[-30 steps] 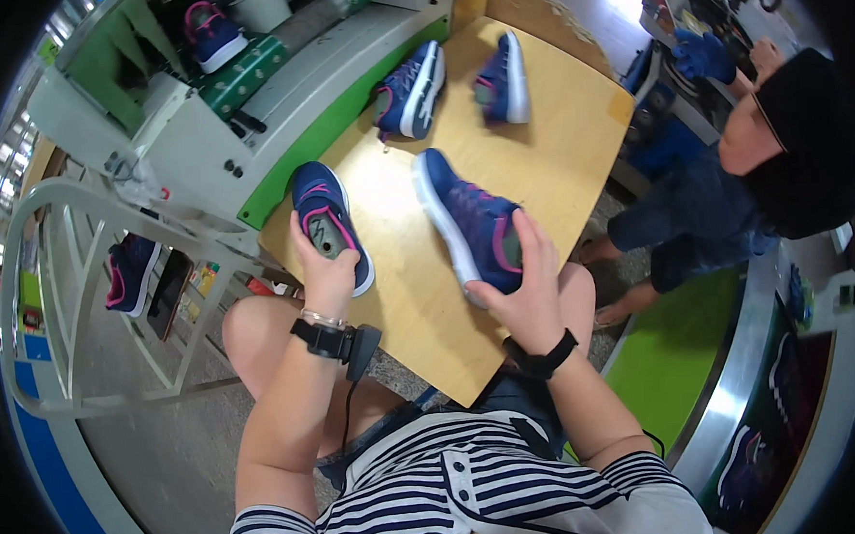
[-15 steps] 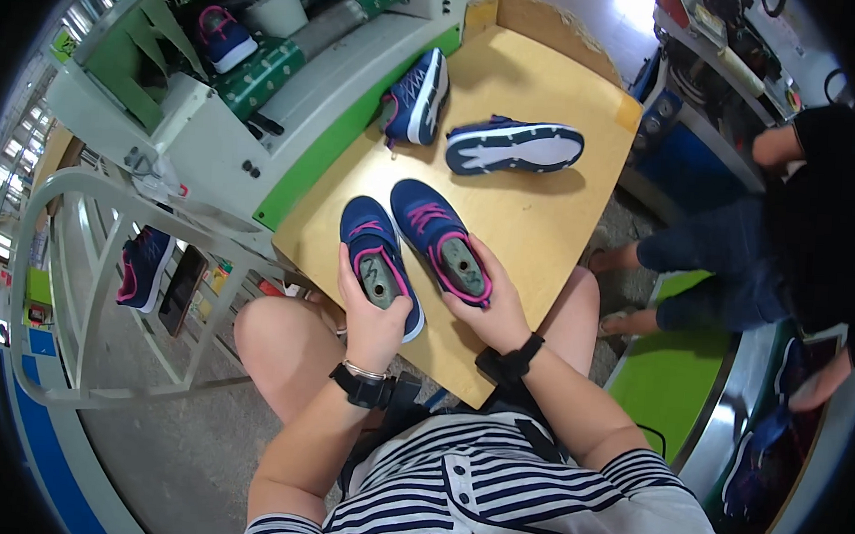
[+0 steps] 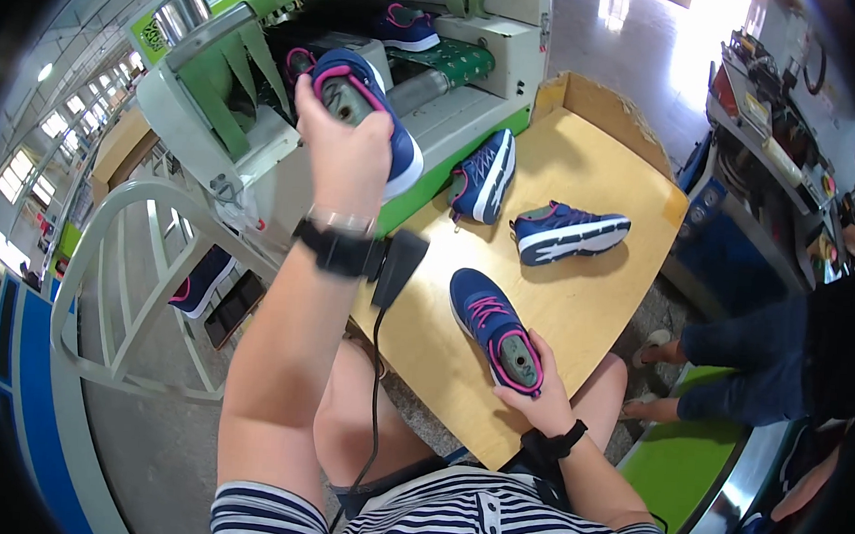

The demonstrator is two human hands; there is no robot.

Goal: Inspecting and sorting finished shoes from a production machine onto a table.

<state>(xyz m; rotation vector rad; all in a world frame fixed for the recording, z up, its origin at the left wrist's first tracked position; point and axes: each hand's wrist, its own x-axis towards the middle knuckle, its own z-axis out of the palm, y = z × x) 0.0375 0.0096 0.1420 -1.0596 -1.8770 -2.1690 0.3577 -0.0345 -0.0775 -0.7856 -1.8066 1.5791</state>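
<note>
My left hand (image 3: 344,156) is raised at the machine's front edge, closed around the heel of a navy sneaker (image 3: 407,150) with pink lining and a white sole. Lower down, over the near part of the tan table board (image 3: 422,363), my right hand (image 3: 542,397) grips the heel of another navy sneaker (image 3: 483,313) with pink laces, its toe pointing away from me. Two more navy sneakers lie farther back on the board: one (image 3: 485,178) tipped on its side against the machine, the other (image 3: 572,234) with its patterned sole partly showing.
The machine's green conveyor belt (image 3: 467,60) carries a sneaker (image 3: 408,29); strips of green curtain (image 3: 226,92) hang beside it. At left, a curved metal rack (image 3: 108,279) holds a sneaker (image 3: 202,279) and a phone (image 3: 235,309). A person (image 3: 732,365) stands at right.
My left hand has lifted its sneaker off the board area, up and away toward the machine. My right hand keeps its sneaker over the board. The whole view has shifted.
</note>
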